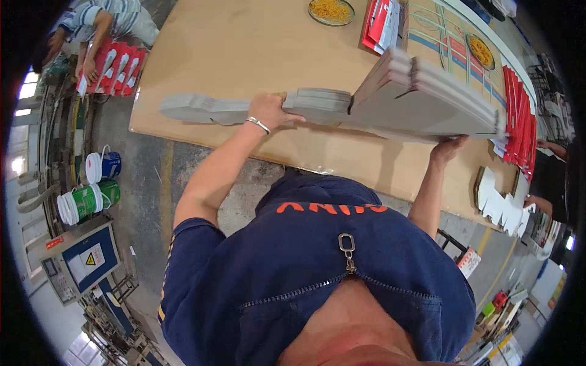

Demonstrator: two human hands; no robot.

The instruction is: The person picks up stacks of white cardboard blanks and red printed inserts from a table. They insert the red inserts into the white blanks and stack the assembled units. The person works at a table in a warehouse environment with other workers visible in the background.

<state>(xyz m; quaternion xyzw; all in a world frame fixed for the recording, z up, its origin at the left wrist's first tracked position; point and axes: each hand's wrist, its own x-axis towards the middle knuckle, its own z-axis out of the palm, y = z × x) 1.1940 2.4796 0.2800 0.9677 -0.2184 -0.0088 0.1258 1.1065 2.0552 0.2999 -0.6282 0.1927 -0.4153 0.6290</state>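
Observation:
A thick stack of grey die-cut cardboard sheets (421,104) stands on edge over the near side of the table. Its left part is long and narrow, its right part wide and notched. My left hand (271,111), with a silver bangle at the wrist, grips the narrow part from above, thumb on the near face. At the lower edge near the right end, my right hand (448,149) holds the stack, its fingers partly hidden beneath it.
Brown board covers the table (207,49). On it lie bowls of rubber bands (331,10), red-and-white folded card pieces (382,27), a strapped carton (427,30) and white cut-outs (500,198). Co-workers stand at the far left and right. Paint buckets (88,201) sit on the left floor.

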